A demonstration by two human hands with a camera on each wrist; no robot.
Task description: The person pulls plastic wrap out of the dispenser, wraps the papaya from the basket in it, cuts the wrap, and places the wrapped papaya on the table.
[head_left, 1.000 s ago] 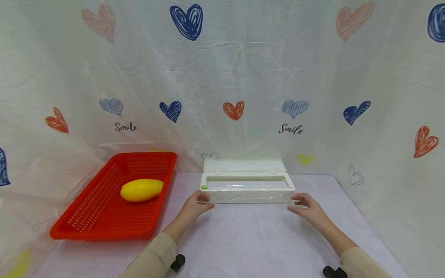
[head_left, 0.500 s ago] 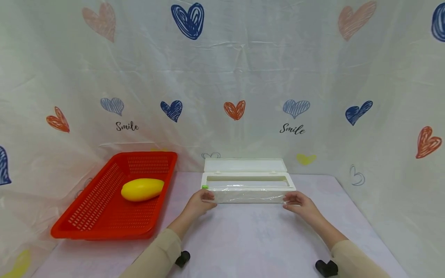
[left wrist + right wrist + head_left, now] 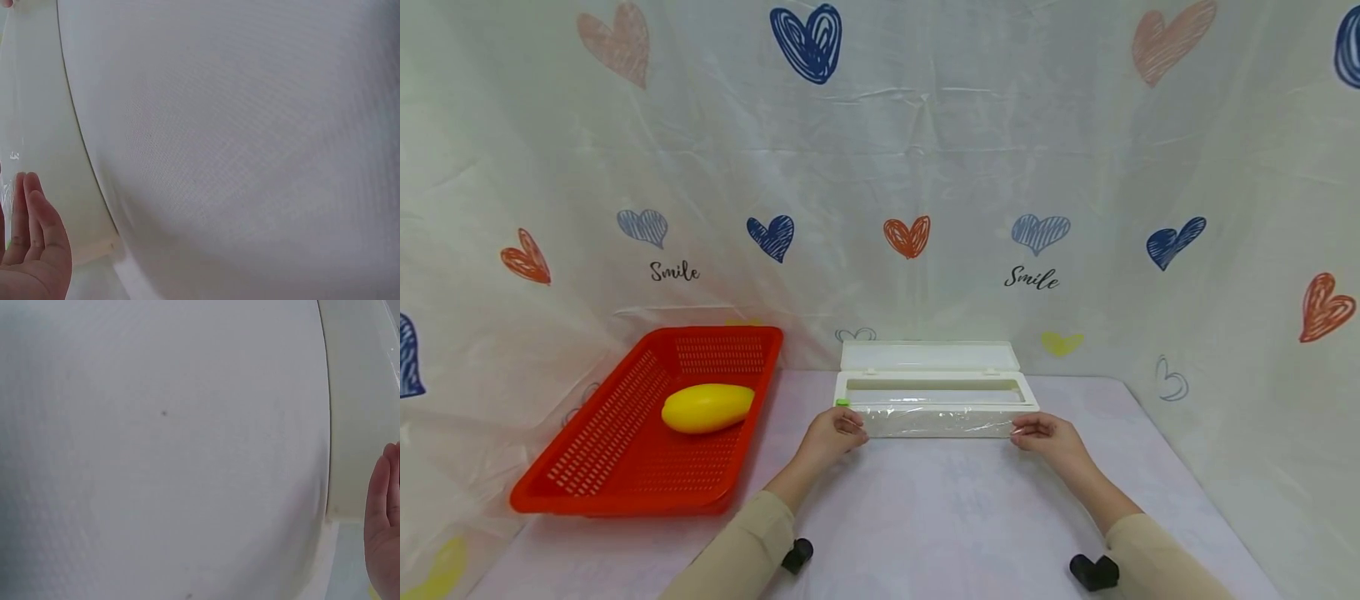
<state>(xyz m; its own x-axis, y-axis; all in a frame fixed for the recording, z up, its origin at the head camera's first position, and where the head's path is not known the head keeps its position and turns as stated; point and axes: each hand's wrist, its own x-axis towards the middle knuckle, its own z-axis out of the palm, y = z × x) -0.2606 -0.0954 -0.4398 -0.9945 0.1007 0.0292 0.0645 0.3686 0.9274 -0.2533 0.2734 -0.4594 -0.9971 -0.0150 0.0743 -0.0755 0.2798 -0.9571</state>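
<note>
A white cling film dispenser [image 3: 940, 375] stands at the back middle of the table, its lid [image 3: 928, 357] tipped up behind. Clear cling film [image 3: 936, 410] hangs over its front, shiny and creased. My left hand [image 3: 826, 439] pinches the film near the left front corner, just below a small green slider [image 3: 842, 403]. At the right front corner my right hand [image 3: 1054, 442] pinches the film's other side. In the left wrist view, creased film [image 3: 14, 156] shows beside my fingers [image 3: 34, 231]. The right wrist view catches my fingers [image 3: 378, 494] along the dispenser's front, cut off by the frame edge.
To the left, a red plastic basket [image 3: 625, 492] holds a yellow oval fruit [image 3: 707, 409] resembling a mango. Behind the table [image 3: 940, 517] hangs a white curtain [image 3: 962, 150] printed with hearts. A black wrist device sits under each sleeve.
My right hand has moved left and inward onto the film, and my left hand slightly right. The fingers of both hands have closed onto the film. Dispenser and basket stay put.
</note>
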